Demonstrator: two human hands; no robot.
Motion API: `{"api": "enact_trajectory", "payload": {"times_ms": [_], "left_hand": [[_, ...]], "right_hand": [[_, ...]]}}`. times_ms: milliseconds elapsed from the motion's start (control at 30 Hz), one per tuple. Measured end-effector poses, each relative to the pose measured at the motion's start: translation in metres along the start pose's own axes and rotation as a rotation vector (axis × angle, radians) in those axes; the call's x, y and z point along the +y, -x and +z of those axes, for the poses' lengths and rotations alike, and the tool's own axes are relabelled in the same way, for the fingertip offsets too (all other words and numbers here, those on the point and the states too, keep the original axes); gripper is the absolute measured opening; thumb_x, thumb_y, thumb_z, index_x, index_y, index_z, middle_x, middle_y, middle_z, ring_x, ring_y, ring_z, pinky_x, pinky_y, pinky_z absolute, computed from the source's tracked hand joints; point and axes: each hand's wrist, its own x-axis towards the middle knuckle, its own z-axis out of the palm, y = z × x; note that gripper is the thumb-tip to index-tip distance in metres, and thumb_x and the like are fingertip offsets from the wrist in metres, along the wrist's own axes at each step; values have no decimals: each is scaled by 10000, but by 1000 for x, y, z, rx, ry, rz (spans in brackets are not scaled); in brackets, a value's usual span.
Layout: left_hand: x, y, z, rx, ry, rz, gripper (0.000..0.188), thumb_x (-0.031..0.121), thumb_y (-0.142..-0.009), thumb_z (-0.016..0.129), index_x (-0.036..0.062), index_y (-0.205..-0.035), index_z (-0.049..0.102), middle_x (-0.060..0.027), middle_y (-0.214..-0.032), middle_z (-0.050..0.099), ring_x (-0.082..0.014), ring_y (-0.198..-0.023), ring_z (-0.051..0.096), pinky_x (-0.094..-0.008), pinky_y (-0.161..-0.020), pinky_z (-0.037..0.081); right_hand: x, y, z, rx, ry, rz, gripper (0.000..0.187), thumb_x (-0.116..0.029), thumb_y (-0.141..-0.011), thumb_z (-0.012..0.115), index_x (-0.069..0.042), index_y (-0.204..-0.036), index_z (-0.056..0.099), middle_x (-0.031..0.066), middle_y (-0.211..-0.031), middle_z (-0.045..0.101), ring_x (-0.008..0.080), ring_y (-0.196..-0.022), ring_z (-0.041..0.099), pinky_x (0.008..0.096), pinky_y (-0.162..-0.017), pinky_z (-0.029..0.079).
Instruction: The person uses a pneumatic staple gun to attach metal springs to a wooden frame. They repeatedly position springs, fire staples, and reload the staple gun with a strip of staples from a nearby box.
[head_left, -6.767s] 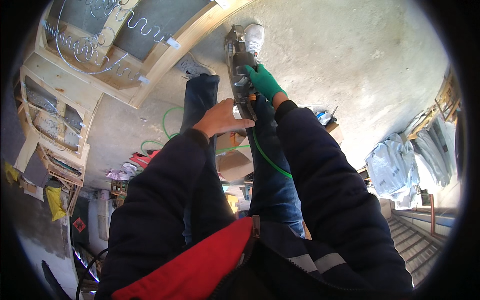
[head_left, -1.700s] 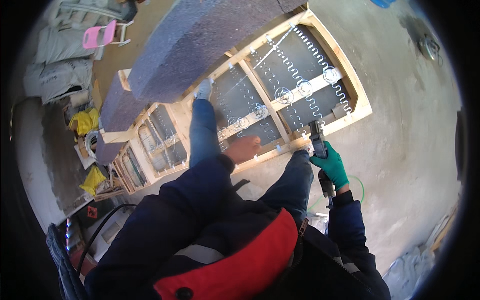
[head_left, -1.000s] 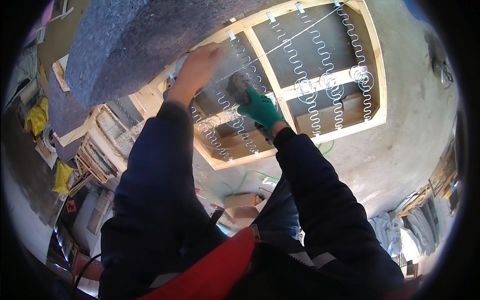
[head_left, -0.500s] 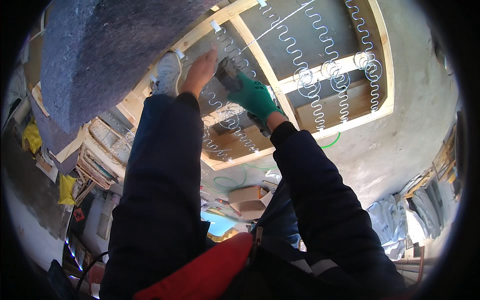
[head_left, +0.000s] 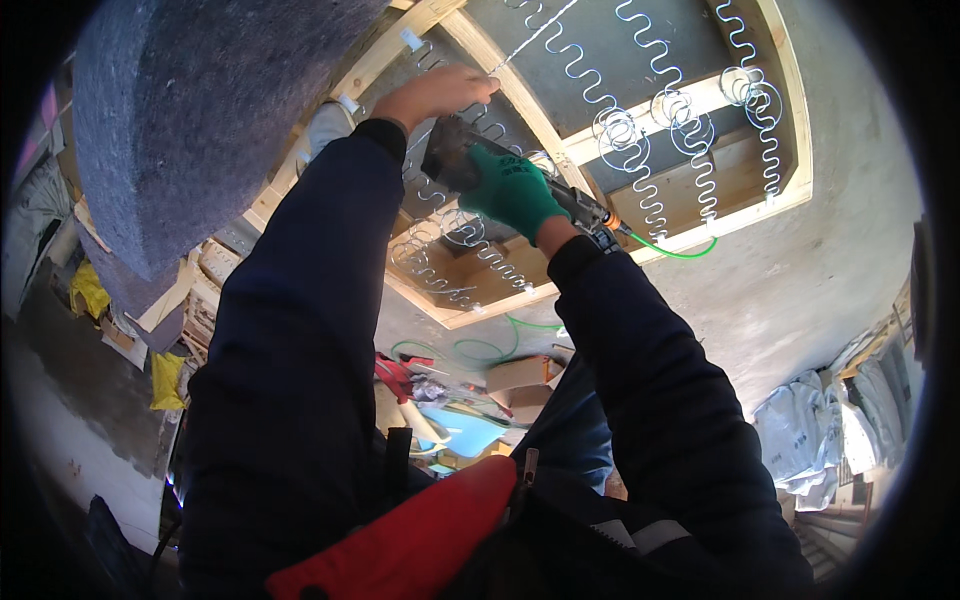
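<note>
Head view takes in both forearms, rising from the lower edge in dark sleeves. The bare left hand point(head_left: 440, 92) reaches highest, its wrist bent so that the fingers lie close together and extend to the right, back of the hand upward. Their tips meet the lower end of the visible stretch of a white twisted cord point(head_left: 535, 37); I cannot tell whether they pinch it.

The right hand point(head_left: 510, 195), in a green glove, comes up on a slant from the lower right, wrist fairly straight, and is wrapped around a dark power tool point(head_left: 450, 160). That tool is held over the wooden frame point(head_left: 792, 75), just below the left hand. Its long axis runs diagonally, with the broad head pointing up and left and the tail down and right, where an orange fitting point(head_left: 613, 221) joins a green hose point(head_left: 685, 256). The head appears to be raised over the frame, though the left wrist and the shadow there make any contact hard to judge.

Zigzag springs point(head_left: 770, 165) span the frame. At its left side stands a large purple-grey block point(head_left: 220, 130), with a pale shoe point(head_left: 328, 125) between it and the left hand. Below the frame, near the person's leg, sits a cardboard box point(head_left: 522, 375).
</note>
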Motion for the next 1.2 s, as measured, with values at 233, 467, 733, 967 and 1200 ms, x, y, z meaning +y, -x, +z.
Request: {"api": "enact_trajectory", "payload": {"times_ms": [233,467,733,967,1200], "left_hand": [[-4,-16,-2,202,-189,204,508,427,-1092,554,38,-1392,682,-170,-1386,707,-311,-1294,654,-385,-1088,489],[0,-33,6,-26,-187,164,581,479,-1087,547,7,-1404,665,-182,-1423,689,-329,-1319,638,-382,-1106,476],[12,-42,6,-37,-258,173,589,487,-1074,553,8,-1396,673,-189,-1438,676,-348,-1323,628,-391,-1125,460],[19,-44,2,-56,-298,155,565,465,-1078,553,19,-1402,675,-180,-1442,675,-335,-1351,613,-389,-1152,446],[17,-42,-2,-61,-168,162,487,370,-1097,541,43,-1442,647,-142,-1480,654,-271,-1380,596,-359,-1165,434]], "right_hand": [[-8,5,2,89,-64,24,532,-449,-825,789,-131,-1229,652,187,-1084,766,379,-1028,746,492,-902,572],[-9,7,3,143,-97,114,558,-443,-850,757,-101,-1268,616,188,-1080,770,370,-1035,751,476,-916,570],[-4,9,-14,166,-97,66,595,-425,-842,753,-92,-1318,629,189,-1131,762,362,-1101,729,477,-961,555],[-2,8,-25,98,-191,115,604,-431,-829,761,-80,-1306,646,194,-1179,752,378,-1123,718,486,-985,549],[10,-1,-18,46,-208,40,592,-445,-839,775,-52,-1263,646,216,-1167,755,405,-1119,715,485,-990,542]]}}
